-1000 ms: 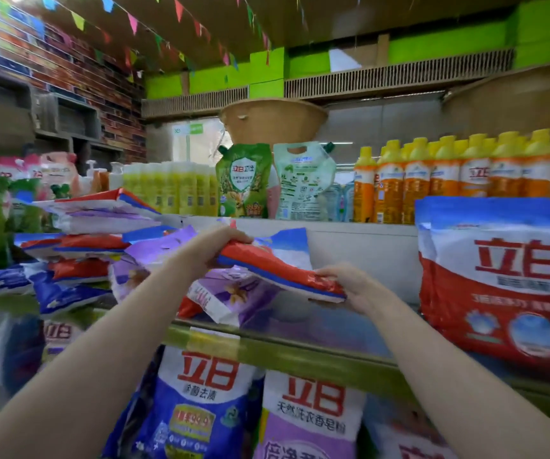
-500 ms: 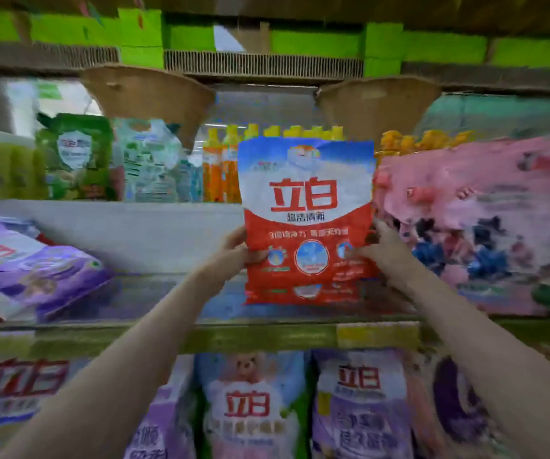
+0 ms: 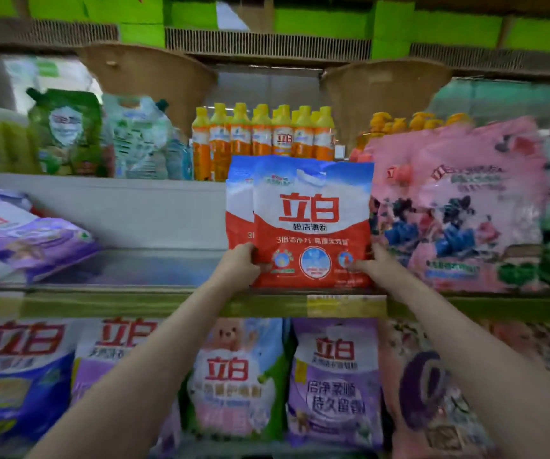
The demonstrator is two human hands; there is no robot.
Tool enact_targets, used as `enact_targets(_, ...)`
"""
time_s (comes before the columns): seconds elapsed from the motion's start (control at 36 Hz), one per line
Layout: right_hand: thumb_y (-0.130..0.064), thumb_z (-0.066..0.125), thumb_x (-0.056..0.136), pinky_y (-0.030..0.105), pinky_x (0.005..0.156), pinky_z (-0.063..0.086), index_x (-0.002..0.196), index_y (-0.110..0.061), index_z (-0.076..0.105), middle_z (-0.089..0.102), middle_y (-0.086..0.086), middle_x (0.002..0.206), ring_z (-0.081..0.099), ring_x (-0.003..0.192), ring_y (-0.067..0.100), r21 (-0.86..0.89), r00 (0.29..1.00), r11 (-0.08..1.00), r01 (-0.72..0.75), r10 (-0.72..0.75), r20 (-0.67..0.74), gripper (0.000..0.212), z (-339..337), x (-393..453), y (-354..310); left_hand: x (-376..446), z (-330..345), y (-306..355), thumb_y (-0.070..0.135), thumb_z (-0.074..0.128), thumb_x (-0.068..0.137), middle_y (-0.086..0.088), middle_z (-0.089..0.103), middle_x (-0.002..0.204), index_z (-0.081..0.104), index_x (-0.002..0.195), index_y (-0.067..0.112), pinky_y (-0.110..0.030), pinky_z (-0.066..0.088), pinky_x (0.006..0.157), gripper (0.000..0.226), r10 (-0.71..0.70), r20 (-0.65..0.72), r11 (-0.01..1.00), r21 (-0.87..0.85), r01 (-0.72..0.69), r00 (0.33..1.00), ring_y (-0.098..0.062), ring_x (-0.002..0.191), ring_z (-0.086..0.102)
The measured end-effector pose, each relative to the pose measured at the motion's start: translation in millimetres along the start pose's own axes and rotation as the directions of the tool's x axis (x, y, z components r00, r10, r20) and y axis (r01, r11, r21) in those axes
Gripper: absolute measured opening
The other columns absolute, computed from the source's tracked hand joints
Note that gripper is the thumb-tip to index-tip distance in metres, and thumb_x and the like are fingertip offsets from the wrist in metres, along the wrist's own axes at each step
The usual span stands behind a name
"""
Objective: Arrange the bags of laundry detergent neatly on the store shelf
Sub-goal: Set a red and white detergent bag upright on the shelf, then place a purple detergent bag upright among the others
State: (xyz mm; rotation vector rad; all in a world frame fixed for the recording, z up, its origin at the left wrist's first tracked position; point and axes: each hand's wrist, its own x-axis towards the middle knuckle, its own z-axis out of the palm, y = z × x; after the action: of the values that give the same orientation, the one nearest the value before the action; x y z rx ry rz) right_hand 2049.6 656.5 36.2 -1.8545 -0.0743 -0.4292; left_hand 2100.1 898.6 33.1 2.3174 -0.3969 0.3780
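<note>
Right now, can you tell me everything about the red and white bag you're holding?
The red and white bag looks like shiny plastic: blue sky on top, a white middle with big red letters, red below with round pictures. It stands upright on the shelf, facing front, with a matching bag just behind it. My left hand grips its lower left edge; my right hand holds its lower right. The pink bags sit right beside it.

The middle shelf (image 3: 134, 294) carries upright red-and-white bags (image 3: 310, 223) at centre. Pink bags (image 3: 459, 210) stand at 3 o'clock; purple bags (image 3: 31, 236) lie flat at 9 o'clock.
</note>
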Motion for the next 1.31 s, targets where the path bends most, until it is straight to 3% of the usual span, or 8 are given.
enact_targets(0.11, -0.008, 0.077, 0.074, 0.038, 0.091, 0.047, 0.119, -0.012, 0.042, 0.056, 0.001, 0.112, 0.057, 0.101, 0.020, -0.102, 0.996, 0.995, -0.020, 0.011, -0.089, 0.057, -2.1, 0.5, 2.4, -2.1, -7.0, 0.5, 0.036, 0.071, 0.079, -0.014, 0.064, 0.115, 0.059, 0.113, 0.007, -0.039, 0.051, 0.090, 0.046, -0.043, 0.057, 0.995, 0.092, 0.037, 0.997, -0.032, 0.104, 0.061)
enact_targets(0.22, -0.037, 0.083, 0.060, 0.043, 0.091, 0.051, 0.113, -0.011, 0.049, 0.060, 0.005, 0.115, 0.060, 0.104, 0.024, -0.415, 0.973, 0.909, -0.038, -0.062, -0.224, 0.068, 0.5, 5.0, 0.7, -7.7, -17.0, 7.4, 0.040, 0.070, 0.077, -0.013, 0.064, 0.111, 0.058, 0.103, 0.009, -0.039, 0.050, 0.087, 0.043, -0.050, 0.020, 0.964, 0.262, 0.043, 0.999, -0.032, 0.102, 0.060)
enact_targets(0.36, -0.014, 0.061, 0.084, 0.032, 0.074, 0.040, 0.095, -0.007, 0.045, 0.052, 0.009, 0.102, 0.051, 0.096, 0.025, -0.750, 0.916, 0.647, 0.137, -0.370, -0.152, 0.021, 34.1, -10.4, -27.3, -15.8, -30.8, 4.1, 0.038, 0.063, 0.080, -0.010, 0.064, 0.108, 0.059, 0.100, 0.012, -0.036, 0.049, 0.080, 0.033, -0.020, -0.040, 0.931, 0.363, 0.033, 0.999, -0.031, 0.100, 0.060)
enact_targets(0.47, -0.022, 0.061, 0.088, 0.029, 0.068, 0.039, 0.088, -0.014, 0.044, 0.049, -0.001, 0.089, 0.050, 0.082, 0.018, -0.709, 0.899, 0.620, 0.335, -0.437, 0.042, 0.018, 77.6, -10.1, -43.4, -25.2, -58.6, -17.4, 0.034, 0.059, 0.085, -0.011, 0.064, 0.114, 0.062, 0.104, 0.013, -0.034, 0.047, 0.084, 0.029, -0.069, -0.123, 0.914, 0.391, 0.112, 0.990, -0.031, 0.106, 0.058)
enact_targets(0.64, -0.023, 0.060, 0.087, 0.037, 0.081, 0.044, 0.103, -0.009, 0.052, 0.056, 0.007, 0.102, 0.055, 0.096, 0.025, -0.651, 0.856, 0.575, 0.496, -0.449, 0.255, 0.022, 152.8, -5.4, -65.8, -47.3, -119.8, -59.6, 0.026, 0.057, 0.086, -0.014, 0.067, 0.111, 0.065, 0.105, 0.009, -0.031, 0.047, 0.087, 0.027, -0.201, -0.216, 0.898, 0.348, 0.268, 0.955, -0.030, 0.107, 0.060)
enact_targets(0.78, -0.026, 0.055, 0.091, 0.034, 0.085, 0.042, 0.115, -0.009, 0.048, 0.057, 0.010, 0.114, 0.055, 0.107, 0.030, -0.637, 0.832, 0.537, 0.553, -0.393, 0.392, 0.030, 217.9, -0.7, -84.9, -65.9, -173.5, -100.7, 0.022, 0.055, 0.082, -0.017, 0.066, 0.107, 0.057, 0.076, 0.013, -0.031, 0.046, 0.082, 0.011, -0.278, -0.303, 0.855, 0.356, 0.378, 0.912, -0.031, 0.105, 0.061)
enact_targets(0.89, -0.029, 0.053, 0.091, 0.037, 0.085, 0.044, 0.116, -0.010, 0.048, 0.058, 0.010, 0.116, 0.056, 0.107, 0.032, -0.615, 0.819, 0.541, 0.574, -0.379, 0.431, 0.032, 266.5, 2.7, -99.6, -79.4, -210.9, -128.9, 0.026, 0.050, 0.088, -0.021, 0.063, 0.116, 0.063, 0.106, 0.002, -0.033, 0.045, 0.088, 0.032, -0.355, -0.386, 0.818, 0.313, 0.482, 0.852, -0.035, 0.110, 0.058)
enact_targets(1.31, -0.032, 0.048, 0.094, 0.036, 0.083, 0.045, 0.117, -0.014, 0.047, 0.061, 0.010, 0.114, 0.058, 0.103, 0.030, -0.607, 0.808, 0.534, 0.589, -0.368, 0.461, 0.030, 362.0, 26.0, -114.2, -48.2, -258.5, -209.3, 0.028, 0.051, 0.092, -0.021, 0.050, 0.136, 0.050, 0.129, 0.000, -0.034, 0.039, 0.101, 0.047, -0.569, -0.436, 0.803, -0.111, 0.586, 0.697, -0.034, 0.125, 0.048)
